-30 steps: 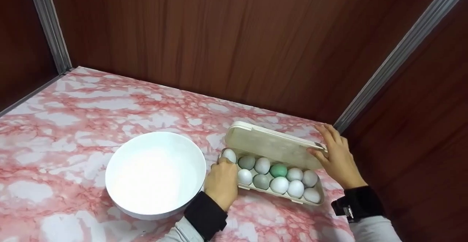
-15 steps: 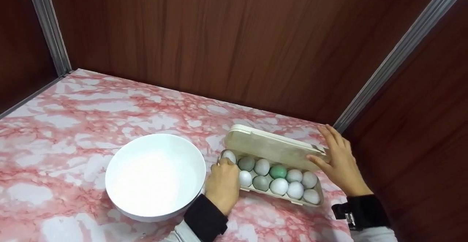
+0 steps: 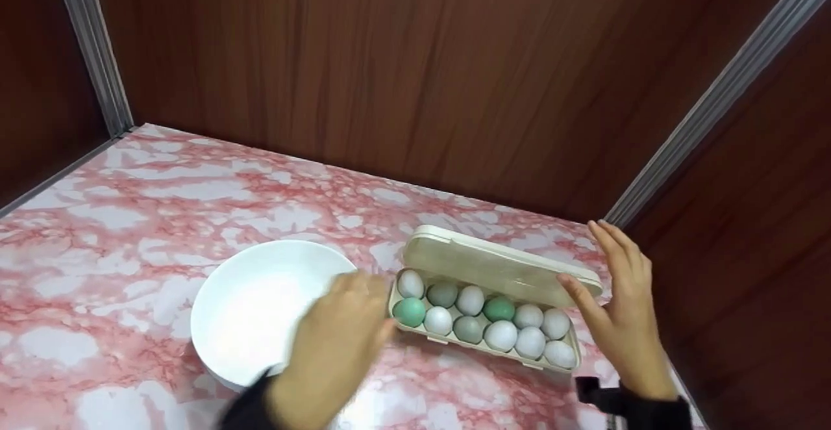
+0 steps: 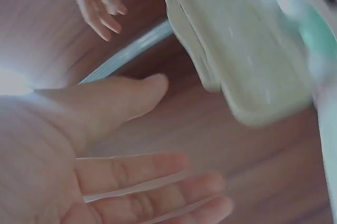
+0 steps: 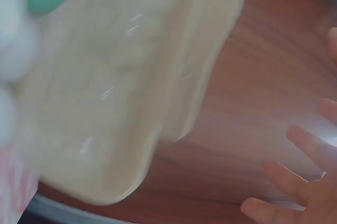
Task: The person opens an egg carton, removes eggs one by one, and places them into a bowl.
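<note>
An egg carton stands with its lid raised, filled with two rows of white, grey and green eggs. A light green egg sits in the front left cup, and a darker green egg is in the back row. My left hand, blurred, is between the carton and a white bowl, overlapping the bowl's right side; the left wrist view shows its fingers straight and holding nothing. Beside the lid's right end, my right hand has its fingers spread, apart from the lid in the right wrist view.
The table top has a red and white marbled pattern. Dark wood panels with grey metal corner strips enclose it at the back and sides, the right one close to my right hand.
My left hand has come off the carton's left end and moved left and nearer, uncovering the light green egg. My right hand has shifted slightly right, away from the lid, which still stands raised.
</note>
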### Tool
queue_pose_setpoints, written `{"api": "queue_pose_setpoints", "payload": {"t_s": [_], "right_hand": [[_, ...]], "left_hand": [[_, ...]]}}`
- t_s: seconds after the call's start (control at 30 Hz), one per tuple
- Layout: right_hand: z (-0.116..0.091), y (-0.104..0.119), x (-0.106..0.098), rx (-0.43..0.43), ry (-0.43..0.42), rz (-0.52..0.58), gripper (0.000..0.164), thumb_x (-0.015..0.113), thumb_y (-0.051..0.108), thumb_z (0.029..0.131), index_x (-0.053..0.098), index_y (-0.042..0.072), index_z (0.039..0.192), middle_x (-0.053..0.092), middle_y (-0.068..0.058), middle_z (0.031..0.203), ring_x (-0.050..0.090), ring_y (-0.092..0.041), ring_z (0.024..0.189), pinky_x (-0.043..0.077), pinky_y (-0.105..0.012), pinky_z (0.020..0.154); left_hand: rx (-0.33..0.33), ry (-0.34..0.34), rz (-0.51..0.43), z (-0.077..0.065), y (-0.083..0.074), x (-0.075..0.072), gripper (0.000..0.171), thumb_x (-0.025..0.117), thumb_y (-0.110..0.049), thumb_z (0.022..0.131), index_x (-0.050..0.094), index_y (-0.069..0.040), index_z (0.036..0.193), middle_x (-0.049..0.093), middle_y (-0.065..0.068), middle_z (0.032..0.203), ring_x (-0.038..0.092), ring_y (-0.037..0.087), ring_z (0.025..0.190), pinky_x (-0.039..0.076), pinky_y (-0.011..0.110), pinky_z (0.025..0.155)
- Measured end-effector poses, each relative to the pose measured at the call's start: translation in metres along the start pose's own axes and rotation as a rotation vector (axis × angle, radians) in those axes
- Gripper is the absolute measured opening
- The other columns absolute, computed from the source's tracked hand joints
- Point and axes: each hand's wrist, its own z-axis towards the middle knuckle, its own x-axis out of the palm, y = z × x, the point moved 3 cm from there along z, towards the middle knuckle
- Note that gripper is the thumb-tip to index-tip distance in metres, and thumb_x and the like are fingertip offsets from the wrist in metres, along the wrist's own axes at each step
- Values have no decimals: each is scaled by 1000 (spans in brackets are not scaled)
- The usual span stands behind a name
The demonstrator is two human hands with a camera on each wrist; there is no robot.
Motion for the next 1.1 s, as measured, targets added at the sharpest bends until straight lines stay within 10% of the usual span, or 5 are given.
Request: {"api": "queue_pose_setpoints", "payload": {"t_s": [0.2,0.3,0.4,0.63,1.1], "right_hand": [[2,34,12,-74,-82,36,44,79,-4,78,67,5,120,63,-16,117,44,-15,112,30,-21,97],[0,48,20,-112,-41,62,14,76,-5,80,71,4,89,67,-6,91,50,-13,99,36,-22,92],[-4,59,32,-87,72,99,17,75,-1,84,68,12,74,67,4,76,56,-8,85,47,-17,78],[-5,67,79,124,434,157,10,73,18,91,73,19,100,72,10,93,64,-5,83,55,-26,74],[-8,67,148,99,600,60,35,77,14,86,66,6,119,68,-9,114,65,-21,99,54,-41,88]], "left_hand": [[-22,97,89,-36,56,-21,61,81,-52,75,69,-4,111,69,14,107,66,30,99,60,43,74],[-20,136,117,-54,79,-24,74,76,-65,72,69,-5,115,69,14,109,66,30,103,59,44,81],[59,132,177,-71,96,-23,80,69,-76,71,71,-8,111,70,11,103,68,28,98,60,41,78],[371,-101,89,-83,104,-10,67,45,-77,89,72,-16,90,71,-2,91,67,21,91,58,36,55],[467,-96,-158,-92,108,13,35,69,-49,89,70,-14,88,64,-9,87,60,8,79,50,14,58]]}}
